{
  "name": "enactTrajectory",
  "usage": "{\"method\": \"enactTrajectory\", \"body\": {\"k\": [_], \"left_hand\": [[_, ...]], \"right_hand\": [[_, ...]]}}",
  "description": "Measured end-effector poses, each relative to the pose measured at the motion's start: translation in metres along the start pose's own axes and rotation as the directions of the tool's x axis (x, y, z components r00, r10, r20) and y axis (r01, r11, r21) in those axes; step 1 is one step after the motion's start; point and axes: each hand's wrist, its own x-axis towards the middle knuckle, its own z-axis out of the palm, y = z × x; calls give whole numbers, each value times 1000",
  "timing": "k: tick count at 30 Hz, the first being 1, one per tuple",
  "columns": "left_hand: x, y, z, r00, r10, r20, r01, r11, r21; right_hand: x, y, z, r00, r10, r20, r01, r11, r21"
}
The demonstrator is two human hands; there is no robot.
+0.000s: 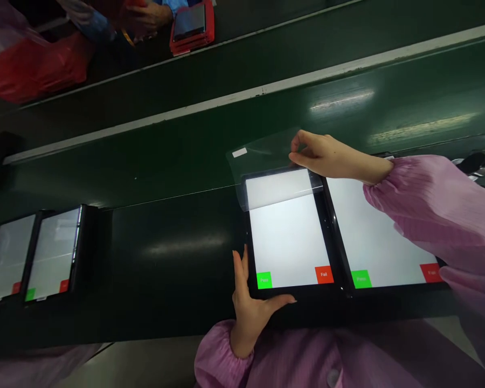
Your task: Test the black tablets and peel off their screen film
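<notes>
A tablet (288, 237) with a lit white screen and green and red buttons lies on the dark green belt. My left hand (248, 307) grips its lower left corner, fingers along the left edge and thumb under the bottom edge. My right hand (327, 157) pinches a clear protective film (267, 161) at the tablet's top edge; the film is lifted off the upper part of the screen. A second lit tablet (378, 237) lies right beside it, under my right forearm.
Two more lit tablets (32, 256) lie at the left on the green conveyor belt (178, 161). Across the belt another person's hands (143, 19) work beside a red-cased device (192, 24). A red bag (32, 67) sits far left.
</notes>
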Motion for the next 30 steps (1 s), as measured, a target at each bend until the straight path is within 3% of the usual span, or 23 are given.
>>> {"method": "enactTrajectory", "body": {"k": [9, 17, 20, 23, 27, 30], "left_hand": [[8, -3, -2, 998, 66, 4, -66, 998, -19], [6, -9, -18, 993, 64, 100, -61, 998, -30], [11, -10, -26, 985, 109, 135, -110, 994, 2], [30, -9, -34, 953, 222, 208, -240, 968, 68], [65, 0, -38, 874, 348, 338, -415, 898, 146], [84, 2, -41, 830, 374, 414, -484, 851, 201]], "right_hand": [[-29, -18, -11, 955, -76, -286, 116, 985, 126], [-85, -42, -1, 929, -87, -360, 162, 969, 185], [-98, -44, 5, 919, -110, -378, 178, 973, 149], [-100, -47, 7, 911, -145, -386, 189, 979, 80], [-94, -51, 7, 922, -79, -379, 102, 994, 43], [-94, -52, 8, 930, -41, -366, 64, 997, 52]]}}
